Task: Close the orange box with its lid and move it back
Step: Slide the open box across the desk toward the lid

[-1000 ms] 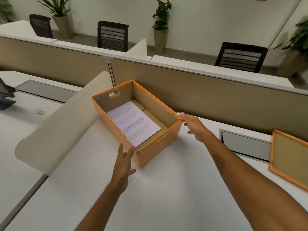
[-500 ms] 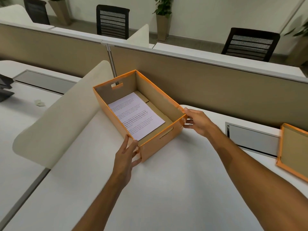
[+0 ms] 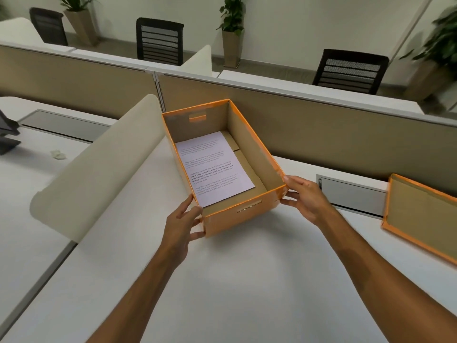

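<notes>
An open orange box (image 3: 237, 216) with brown cardboard inside stands on the white desk, holding a printed sheet of paper (image 3: 213, 167). My left hand (image 3: 181, 225) grips its near left corner, fingers wrapped on the front wall. My right hand (image 3: 304, 198) clasps its near right corner. The orange-rimmed lid (image 3: 420, 214) lies upside down at the desk's right edge, apart from the box.
A cream curved divider (image 3: 99, 167) rises left of the box. A tan partition wall (image 3: 321, 134) runs behind it. A grey cable hatch (image 3: 353, 194) is set in the desk between box and lid. Black chairs and potted plants stand beyond.
Both hands went from reaching toward the box to gripping its near corners. The box has turned and slid slightly nearer to me.
</notes>
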Available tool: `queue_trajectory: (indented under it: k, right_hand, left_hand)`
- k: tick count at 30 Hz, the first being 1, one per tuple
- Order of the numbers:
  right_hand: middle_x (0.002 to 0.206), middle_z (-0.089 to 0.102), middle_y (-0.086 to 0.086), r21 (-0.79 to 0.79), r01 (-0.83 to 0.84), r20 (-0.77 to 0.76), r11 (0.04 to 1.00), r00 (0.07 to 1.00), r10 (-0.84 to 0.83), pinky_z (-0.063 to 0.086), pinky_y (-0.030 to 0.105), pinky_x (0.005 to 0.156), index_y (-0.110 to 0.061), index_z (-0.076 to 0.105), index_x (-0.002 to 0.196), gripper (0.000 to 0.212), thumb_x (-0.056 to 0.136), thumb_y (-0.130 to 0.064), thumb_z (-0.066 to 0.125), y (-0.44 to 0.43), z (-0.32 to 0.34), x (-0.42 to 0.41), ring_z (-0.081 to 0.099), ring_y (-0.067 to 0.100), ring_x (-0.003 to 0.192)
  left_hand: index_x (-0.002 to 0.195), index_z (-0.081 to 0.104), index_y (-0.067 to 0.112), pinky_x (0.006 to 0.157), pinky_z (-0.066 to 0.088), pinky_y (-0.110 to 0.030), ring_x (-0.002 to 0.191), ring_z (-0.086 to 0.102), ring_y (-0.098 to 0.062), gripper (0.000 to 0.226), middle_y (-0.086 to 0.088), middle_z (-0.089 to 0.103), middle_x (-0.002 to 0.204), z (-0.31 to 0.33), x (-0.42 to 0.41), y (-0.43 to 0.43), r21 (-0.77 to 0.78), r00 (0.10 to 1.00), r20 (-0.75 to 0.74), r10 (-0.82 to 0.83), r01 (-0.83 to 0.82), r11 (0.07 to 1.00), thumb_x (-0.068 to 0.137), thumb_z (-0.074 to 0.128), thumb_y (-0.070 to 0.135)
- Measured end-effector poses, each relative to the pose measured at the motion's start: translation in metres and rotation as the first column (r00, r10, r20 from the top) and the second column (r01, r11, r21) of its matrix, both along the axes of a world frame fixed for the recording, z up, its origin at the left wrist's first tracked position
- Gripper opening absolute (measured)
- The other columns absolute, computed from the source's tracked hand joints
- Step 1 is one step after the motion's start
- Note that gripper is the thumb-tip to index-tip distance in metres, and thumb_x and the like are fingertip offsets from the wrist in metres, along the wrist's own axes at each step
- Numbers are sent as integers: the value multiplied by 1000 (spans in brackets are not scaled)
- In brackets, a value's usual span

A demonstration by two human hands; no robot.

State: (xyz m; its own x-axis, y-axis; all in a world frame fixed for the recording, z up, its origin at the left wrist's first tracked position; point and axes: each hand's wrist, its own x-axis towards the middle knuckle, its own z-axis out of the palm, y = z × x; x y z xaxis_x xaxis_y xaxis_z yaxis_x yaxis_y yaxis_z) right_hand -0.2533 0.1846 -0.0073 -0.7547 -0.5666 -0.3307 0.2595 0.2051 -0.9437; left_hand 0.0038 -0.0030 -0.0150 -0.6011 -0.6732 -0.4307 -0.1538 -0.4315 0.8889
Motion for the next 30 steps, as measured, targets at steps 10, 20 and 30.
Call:
queue_trajectory:
  k: [10, 20, 30]
  right_hand:
    - [110, 64, 8, -15, 57, 21, 998, 998, -57, 52, 54, 88, -12, 64, 111, 24, 96, -31, 62, 117, 24, 47, 61, 31, 101]
    - [114, 66, 24, 0, 82, -5, 997, 997, -82, 55, 62, 84, -11, 60, 101, 14, 92, -19, 67, 272, 30, 108, 66, 37, 96]
    - [114, 70, 15, -19, 178, 1, 984, 984, -178, 54, 62, 85, -24, 58, 132, 41, 93, -15, 64, 374, 32, 192, 65, 34, 107]
  left_hand:
    - [142, 53, 23, 84, 57, -59, 111, 64, -37, 55, 9, 67, 118, 26, 23, 65, -88, 987, 26, -160, 162, 983, 89, 68, 24]
    - [126, 63, 33, 74, 61, -50, 108, 67, -34, 46, 1, 66, 127, 31, 59, 182, -180, 942, 66, -329, 335, 925, 80, 71, 37]
    - [131, 57, 35, 78, 61, -52, 113, 63, -37, 53, 1, 65, 127, 42, 101, 269, -239, 885, 158, -439, 465, 852, 81, 57, 52]
